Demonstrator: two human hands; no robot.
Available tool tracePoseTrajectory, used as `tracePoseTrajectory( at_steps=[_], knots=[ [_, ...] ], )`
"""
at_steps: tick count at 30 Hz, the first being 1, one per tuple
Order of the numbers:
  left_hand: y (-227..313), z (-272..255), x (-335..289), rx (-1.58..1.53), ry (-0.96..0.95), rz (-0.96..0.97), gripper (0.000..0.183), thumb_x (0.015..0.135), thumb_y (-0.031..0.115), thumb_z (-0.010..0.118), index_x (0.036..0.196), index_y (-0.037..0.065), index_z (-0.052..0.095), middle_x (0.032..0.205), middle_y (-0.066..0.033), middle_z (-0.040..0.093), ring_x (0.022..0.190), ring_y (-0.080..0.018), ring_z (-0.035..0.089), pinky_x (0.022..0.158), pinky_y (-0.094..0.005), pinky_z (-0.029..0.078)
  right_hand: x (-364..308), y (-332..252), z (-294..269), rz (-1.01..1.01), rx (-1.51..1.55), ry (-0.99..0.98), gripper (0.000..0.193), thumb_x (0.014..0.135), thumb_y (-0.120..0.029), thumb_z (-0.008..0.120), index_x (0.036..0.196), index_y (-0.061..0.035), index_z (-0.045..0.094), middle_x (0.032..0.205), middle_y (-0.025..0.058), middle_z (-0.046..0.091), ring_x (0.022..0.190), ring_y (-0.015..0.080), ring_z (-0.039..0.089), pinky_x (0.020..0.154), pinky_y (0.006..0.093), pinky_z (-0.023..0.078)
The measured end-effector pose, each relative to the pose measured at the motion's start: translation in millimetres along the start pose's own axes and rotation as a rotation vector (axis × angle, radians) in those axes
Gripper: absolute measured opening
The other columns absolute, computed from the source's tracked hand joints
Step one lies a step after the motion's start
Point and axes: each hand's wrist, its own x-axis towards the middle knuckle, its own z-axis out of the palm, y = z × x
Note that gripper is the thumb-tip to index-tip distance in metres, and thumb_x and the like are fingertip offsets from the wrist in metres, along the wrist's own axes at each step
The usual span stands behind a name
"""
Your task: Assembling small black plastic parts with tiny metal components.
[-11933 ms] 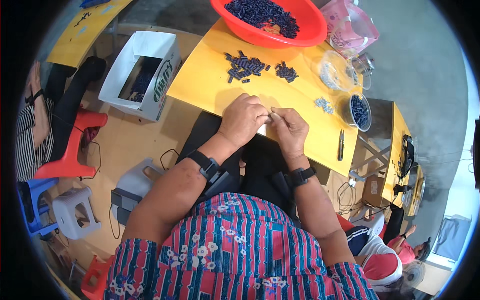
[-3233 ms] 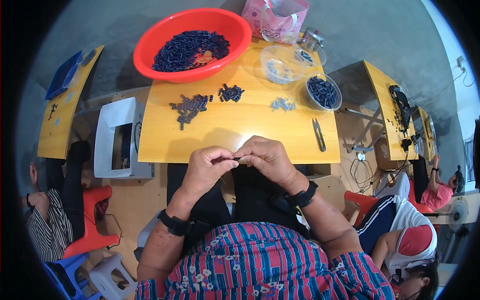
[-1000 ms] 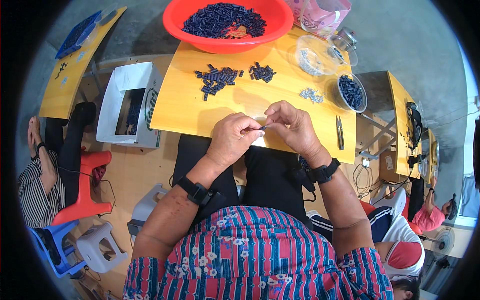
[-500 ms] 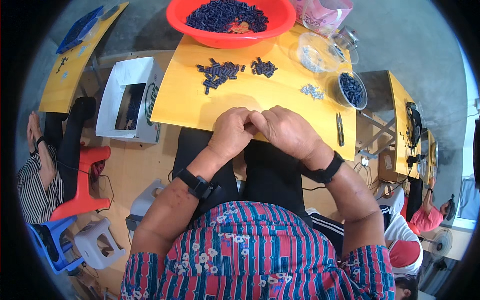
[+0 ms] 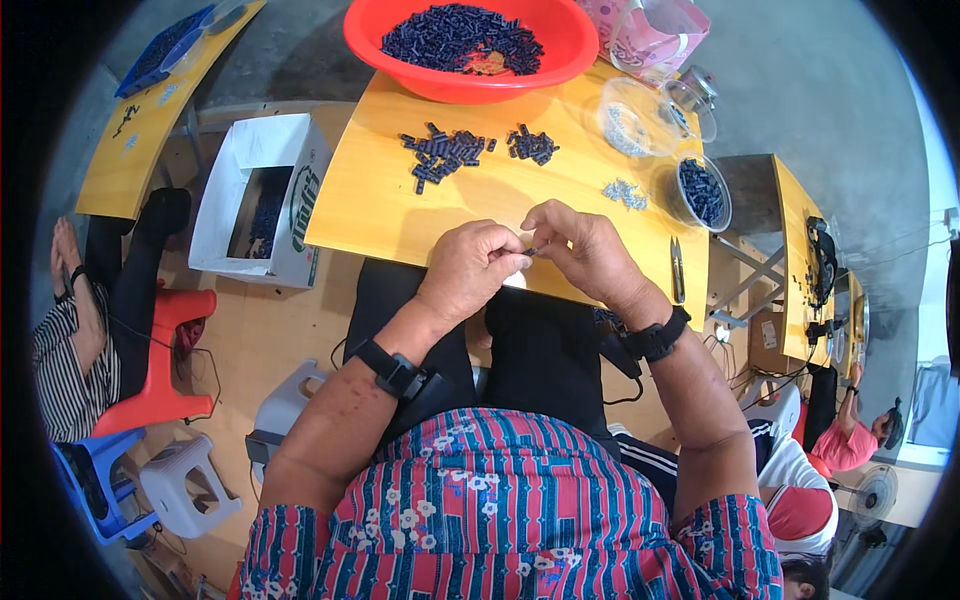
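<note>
Over the near edge of the yellow table, my left hand (image 5: 468,268) pinches a small dark piece (image 5: 531,252) between thumb and fingers. My right hand (image 5: 588,258) closes on the piece's other side; fingertips cover most of it. Beyond my hands lie a larger pile of short dark blue plastic pieces (image 5: 444,156) and a smaller pile (image 5: 532,145). To the right is a little heap of small shiny silvery parts (image 5: 625,193). A clear round tub (image 5: 703,192) holds more dark pieces. Small snips (image 5: 677,270) lie near the table's right edge.
A red basin (image 5: 470,90) of dark pieces stands at the table's far side. Clear tubs (image 5: 632,118) and a pink bag (image 5: 655,40) are at the far right. A white carton (image 5: 300,262) sits left of the table (image 5: 345,215). Other people sit on both sides.
My fingers have drawn slightly apart, and the small dark piece now shows between them. My right index finger has lifted. The view has shifted a little.
</note>
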Motion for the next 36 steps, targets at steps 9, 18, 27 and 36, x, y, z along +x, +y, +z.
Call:
tracePoseTrajectory(
  at_steps=[9, 18, 27, 36],
  knots=[
    [1.7, 2.4, 1.6, 0.028, 0.032, -0.02, 0.012, 0.081, 0.009, 0.079, 0.086, 0.001, 0.071, 0.075, -0.0058, 0.064, 0.066, -0.0147, 0.061, 0.063, -0.0302, 0.05, 0.8, 4.3, -1.9, -0.021, -0.062, 0.031, 0.017, 0.085, 0.003, 0.072, 0.102, -0.0034, 0.071, 0.089, 0.0097, 0.072, 0.081, 0.0215, 0.07, 0.076, 0.0322, 0.056],
    [5.5, 2.1, 1.2, 0.052, 0.032, -0.01, 0.011, 0.081, 0.008, 0.079, 0.085, 0.001, 0.071, 0.076, -0.007, 0.064, 0.066, -0.0157, 0.062, 0.063, -0.0309, 0.051, -9.7, 16.2, 6.7, 0.114, 0.17, 0.125, 0.011, 0.087, 0.001, 0.072, 0.096, -0.0029, 0.076, 0.088, 0.0109, 0.071, 0.081, 0.0203, 0.068, 0.076, 0.031, 0.054],
    [2.6, 2.9, 0.5, 0.043, 0.058, 0.021, 0.011, 0.08, 0.008, 0.08, 0.085, 0.002, 0.072, 0.075, -0.0065, 0.063, 0.066, -0.016, 0.061, 0.062, -0.0307, 0.05, -13.2, 23.8, 16.4, 0.266, 0.503, 0.116, 0.008, 0.092, 0.001, 0.066, 0.098, -0.0011, 0.07, 0.087, -0.0004, 0.066, 0.078, 0.0078, 0.061, 0.073, 0.0247, 0.051],
    [1.3, 3.5, 1.0, 0.063, 0.047, 0.036, 0.013, 0.079, 0.008, 0.08, 0.085, 0.001, 0.071, 0.074, -0.0069, 0.062, 0.065, -0.0179, 0.06, 0.062, -0.0323, 0.05, -6.2, 18.5, 14.8, 0.158, 0.435, 0.103, 0.014, 0.092, 0.006, 0.063, 0.102, -0.0032, 0.062, 0.088, -0.0008, 0.062, 0.078, 0.0093, 0.061, 0.073, 0.0247, 0.052]
  ],
)
